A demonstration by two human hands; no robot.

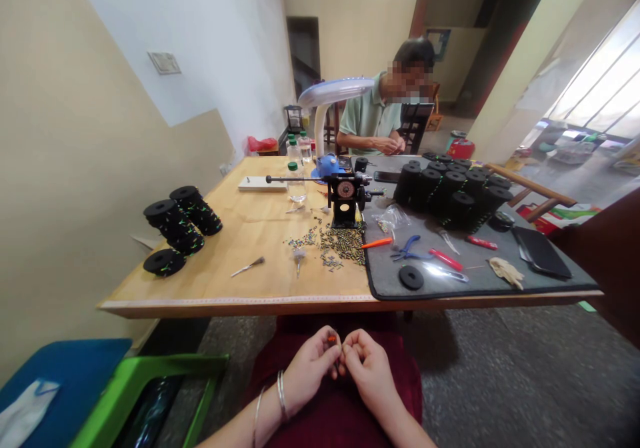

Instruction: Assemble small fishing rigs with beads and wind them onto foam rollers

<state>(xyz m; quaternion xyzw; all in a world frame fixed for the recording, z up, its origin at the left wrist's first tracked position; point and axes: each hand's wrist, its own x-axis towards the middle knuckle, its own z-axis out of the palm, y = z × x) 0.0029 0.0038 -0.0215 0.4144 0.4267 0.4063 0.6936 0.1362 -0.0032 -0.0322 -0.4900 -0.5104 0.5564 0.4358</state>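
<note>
Both my hands are low over my lap, below the table's front edge. My left hand [311,367] is curled, and its fingertips pinch a tiny piece with an orange tip [331,338]. My right hand [367,365] is curled too, fingertips pressed against the left hand's; what it grips is too small to make out. On the wooden table [240,281] lies a heap of small dark beads or tubes [340,243], in front of a black hand-cranked winder [345,198].
Black spools lie at the left [183,221] and stand at the right [450,188] on a grey mat [545,281] with pliers, cutters and a loose disc [411,277]. A person in a green shirt [373,118] works at the far end. A lamp [333,95] and bottles stand there.
</note>
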